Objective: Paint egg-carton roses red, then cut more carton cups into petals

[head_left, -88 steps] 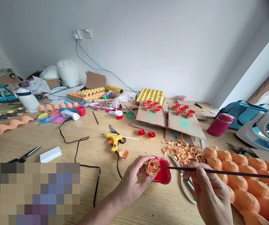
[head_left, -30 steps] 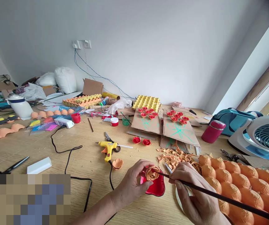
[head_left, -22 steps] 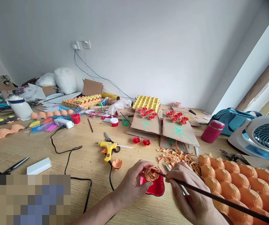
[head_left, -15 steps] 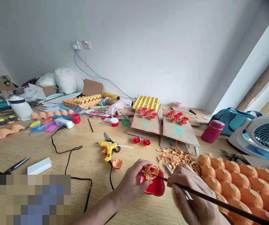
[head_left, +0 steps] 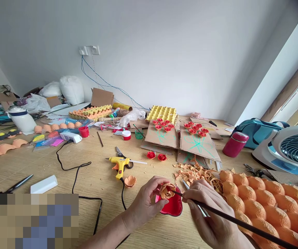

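The paper rose (head_left: 167, 191), orange and unpainted, is pinched in the left hand (head_left: 149, 202) between thumb and curled fingertips, and it is held just above the near edge of the table (head_left: 35, 162). Right beneath it a red dish (head_left: 174, 207) is seen, partly hidden by the rose and the thumb. The brush (head_left: 232, 223), a long thin dark stick, is gripped in the right hand (head_left: 211, 216), fingers closed around the shaft like a pen, and its tip is laid against the right side of the rose. The far end of the brush is carried out past the lower right corner.

Just beside the right hand, the orange egg tray (head_left: 268, 204) is spread across the right of the table, bumps upward. Behind the hands a heap of orange scraps (head_left: 193, 172) is scattered. A small orange flower (head_left: 130, 181) is left lying near the yellow glue gun (head_left: 120, 162), whose black cord is trailed towards the near edge. Two red roses (head_left: 156, 156) are set side by side further back, and more are fixed on the cardboard sheets (head_left: 198, 141) behind them. A red flask (head_left: 235, 144) and a fan (head_left: 291, 150) are placed well off to the right
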